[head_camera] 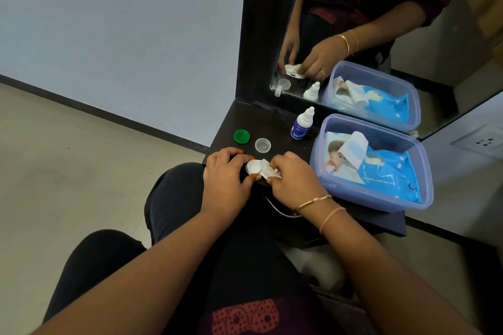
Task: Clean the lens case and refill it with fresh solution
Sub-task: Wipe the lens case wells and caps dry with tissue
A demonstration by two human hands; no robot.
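The white lens case rests at the front edge of a dark shelf, one round well facing up. My left hand pinches the case from the left side. My right hand presses a crumpled white wipe into the case's right well, which the wipe hides. A green cap and a clear cap lie loose behind the case. A small white solution bottle with a blue label stands upright farther back.
A translucent purple box holding a blue pack of baby wipes sits at the right of the shelf. A mirror stands behind it and reflects the hands. My knees are under the shelf's front edge.
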